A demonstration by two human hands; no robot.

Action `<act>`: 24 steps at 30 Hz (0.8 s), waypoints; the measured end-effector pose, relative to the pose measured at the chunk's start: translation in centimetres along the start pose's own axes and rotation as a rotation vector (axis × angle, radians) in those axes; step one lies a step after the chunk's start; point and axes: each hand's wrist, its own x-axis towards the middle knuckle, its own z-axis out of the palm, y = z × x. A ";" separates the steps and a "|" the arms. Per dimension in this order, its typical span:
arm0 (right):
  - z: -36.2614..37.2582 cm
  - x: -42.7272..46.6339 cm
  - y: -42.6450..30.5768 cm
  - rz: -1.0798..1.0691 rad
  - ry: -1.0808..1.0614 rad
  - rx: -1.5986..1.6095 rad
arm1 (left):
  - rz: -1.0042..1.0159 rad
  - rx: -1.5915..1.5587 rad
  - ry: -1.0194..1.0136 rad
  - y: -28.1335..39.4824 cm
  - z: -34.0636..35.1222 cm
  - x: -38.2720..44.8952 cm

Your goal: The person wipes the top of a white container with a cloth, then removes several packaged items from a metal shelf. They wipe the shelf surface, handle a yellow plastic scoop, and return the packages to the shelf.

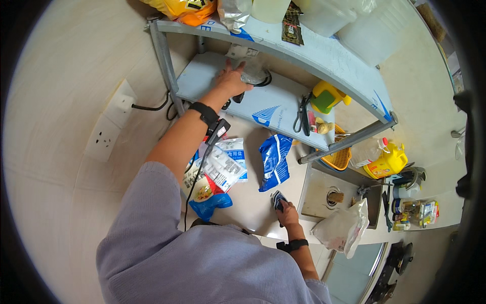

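My left hand point(232, 81) reaches onto the lower board point(212, 72) of a metal shelf rack, its fingers spread. Just beyond its fingertips lies a crumpled clear plastic bag point(253, 72) with a coiled black cord point(265, 80); whether the fingers touch the bag, I cannot tell. Small black objects point(238, 98) lie partly hidden under the hand. Down at the countertop point(250, 201), my right hand point(287, 214) is closed on a dark cloth with pale stripes point(279, 198). A blue plastic packet point(275, 161) lies just above that cloth.
Several food packets point(224, 163) lie under my left forearm. Scissors point(303, 114) and a yellow-green bottle point(327, 97) occupy the shelf's right end. A sink point(317, 190), a white plastic bag point(343, 228) and a yellow jug point(387, 161) are rightward. A black cord runs from the wall socket point(123, 102).
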 end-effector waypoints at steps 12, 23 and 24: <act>-1.5 1.2 0.2 0.003 0.036 0.018 | 0.329 -0.171 0.186 -2.7 3.3 0.2; -2.4 5.0 1.3 -0.143 -0.198 -0.117 | 0.301 -0.630 0.062 -3.7 -2.0 -21.2; -3.0 5.0 0.4 -0.147 -0.239 -0.153 | 0.257 -0.594 0.061 -5.1 -0.6 -23.5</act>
